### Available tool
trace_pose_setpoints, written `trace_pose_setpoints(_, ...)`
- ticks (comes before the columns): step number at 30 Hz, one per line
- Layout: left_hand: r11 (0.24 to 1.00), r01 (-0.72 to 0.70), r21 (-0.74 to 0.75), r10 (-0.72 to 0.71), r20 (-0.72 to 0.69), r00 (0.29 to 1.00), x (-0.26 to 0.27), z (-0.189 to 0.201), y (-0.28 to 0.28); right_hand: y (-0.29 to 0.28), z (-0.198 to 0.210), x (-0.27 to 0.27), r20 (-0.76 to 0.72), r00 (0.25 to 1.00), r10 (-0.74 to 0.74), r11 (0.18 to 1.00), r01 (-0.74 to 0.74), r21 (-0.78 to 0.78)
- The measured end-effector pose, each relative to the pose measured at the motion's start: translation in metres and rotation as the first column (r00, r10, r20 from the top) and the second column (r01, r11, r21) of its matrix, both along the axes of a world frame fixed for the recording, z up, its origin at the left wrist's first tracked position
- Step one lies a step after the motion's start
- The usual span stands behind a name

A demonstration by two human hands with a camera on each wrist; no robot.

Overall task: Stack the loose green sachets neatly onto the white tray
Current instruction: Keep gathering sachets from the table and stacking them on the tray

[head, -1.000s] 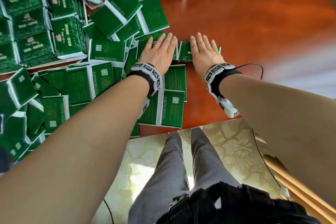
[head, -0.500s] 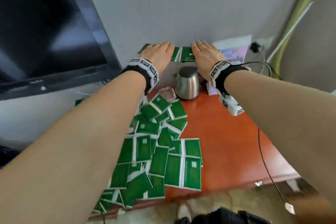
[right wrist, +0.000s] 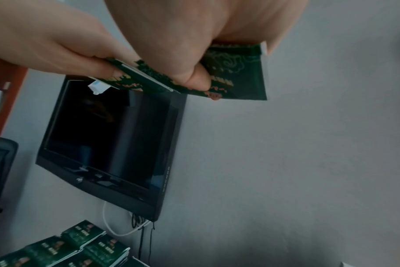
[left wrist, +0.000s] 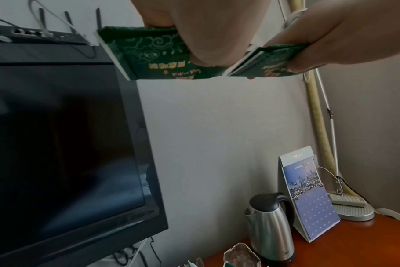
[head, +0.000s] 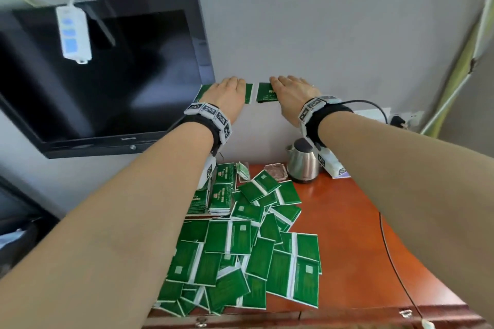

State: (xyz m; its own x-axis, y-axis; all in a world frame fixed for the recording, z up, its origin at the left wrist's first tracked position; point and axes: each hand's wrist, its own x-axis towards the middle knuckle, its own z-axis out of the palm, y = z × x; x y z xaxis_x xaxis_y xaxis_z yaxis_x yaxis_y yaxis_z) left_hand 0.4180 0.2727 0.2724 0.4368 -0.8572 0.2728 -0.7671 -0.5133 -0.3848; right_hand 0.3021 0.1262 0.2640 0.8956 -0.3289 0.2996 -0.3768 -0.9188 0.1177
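Both hands are raised high in front of the grey wall, well above the table. My left hand (head: 230,92) pinches a green sachet (head: 248,93) between thumb and fingers, and the left wrist view shows the thumb under that sachet (left wrist: 149,54). Close beside it, my right hand (head: 290,92) pinches a second green sachet (head: 264,92), whose patterned face (right wrist: 240,75) shows in the right wrist view. Far below, a pile of loose sachets (head: 254,248) covers the left part of the red-brown table (head: 361,235). Neat stacks of sachets (head: 222,195) stand behind the pile; the tray under them is hidden.
A steel kettle (head: 303,165) and a glass dish (head: 275,171) stand at the back of the table, with a desk calendar (left wrist: 308,195) beside them. A black wall screen (head: 107,75) hangs to the left. A thin cable (head: 393,262) runs over the right side.
A second ago both hands lay flat on sachets on the table. They have since risen with one sachet each to wall height, and the head view has tilted up.
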Motion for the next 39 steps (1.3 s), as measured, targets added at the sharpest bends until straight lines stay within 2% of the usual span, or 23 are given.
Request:
trace_pose_setpoints(6,0.999,-0.038,-0.003,0.038,0.001,0.999,0.042,-0.010,0.064,0.060,-0.007,0.050,-0.008,1.000,0.014,1.000,-0.014,0.007)
trace_pose_setpoints(14,0.995,-0.032,0.092,0.035,-0.027,0.999,0.161,-0.046,0.165,0.158,-0.046,0.151,-0.084,0.996,-0.039,0.994,0.048,0.098)
trace_pose_setpoints(21,0.990,0.030,0.136,-0.016,-0.103,0.995,0.231,-0.082,0.218,0.225,-0.077,0.225,-0.131,0.990,-0.046,0.986,0.066,0.155)
trace_pose_setpoints(29,0.972,0.038,0.230,0.035,-0.304,0.952,0.287,-0.164,0.239,0.232,-0.147,0.277,-0.293,0.956,-0.022,0.968,0.094,0.234)
trace_pose_setpoints(35,0.965,0.014,0.263,0.107,-0.440,0.892,0.313,-0.221,0.227,0.215,-0.208,0.314,-0.377,0.926,0.014,0.957,0.096,0.273)
trace_pose_setpoints(39,0.951,-0.014,0.309,0.178,-0.509,0.842,0.326,-0.273,0.208,0.195,-0.263,0.332,-0.471,0.882,0.017,0.951,0.132,0.281)
